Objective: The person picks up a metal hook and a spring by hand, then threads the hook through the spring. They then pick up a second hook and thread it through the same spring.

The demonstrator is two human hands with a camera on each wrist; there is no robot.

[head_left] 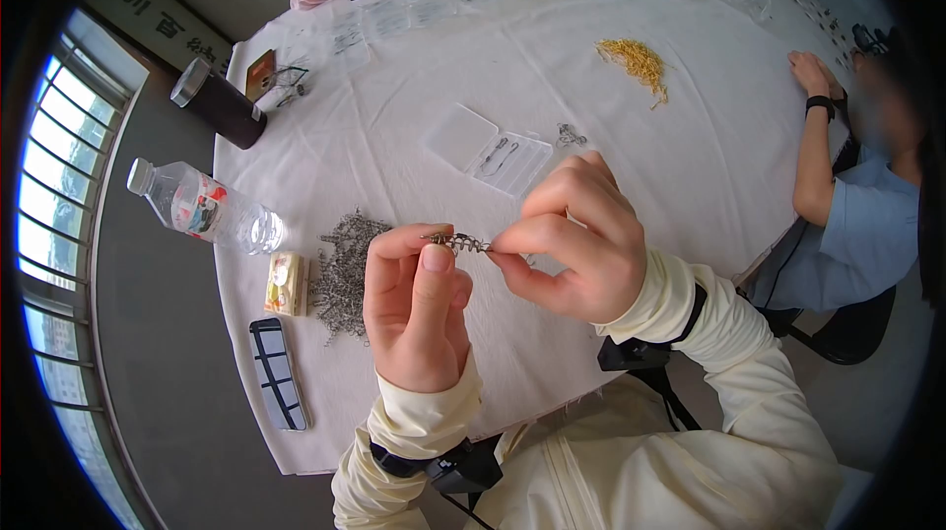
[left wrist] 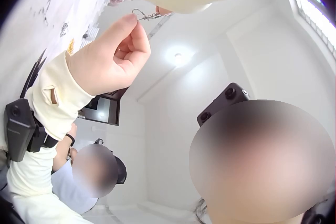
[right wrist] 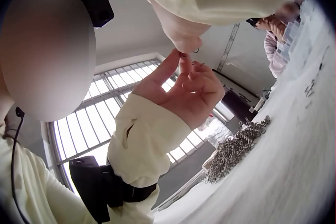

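Note:
In the head view, the left hand (head_left: 419, 318) pinches one end of a small coiled metal piece (head_left: 463, 242) between thumb and index finger. The right hand (head_left: 581, 244) pinches the piece's other end. The left wrist view has the right hand (left wrist: 113, 58) at a thin metal hook with a coil (left wrist: 149, 17). Fingertips of the left hand (right wrist: 181, 90) and right hand (right wrist: 181, 24) meet in the right wrist view, largely hiding the piece. A dense pile of metal pieces (head_left: 345, 274) lies beside the left hand. Beyond the hands, an open clear case (head_left: 512, 170) holds a few metal pieces.
At the left are a bottle (head_left: 212, 210), a dark flask (head_left: 222, 106), a small packet (head_left: 287, 284) and a phone (head_left: 279, 372). Yellow pieces (head_left: 636, 67) lie farther back, and small metal pieces (head_left: 570, 135) beside the case. Other people sit at the table's far side and right.

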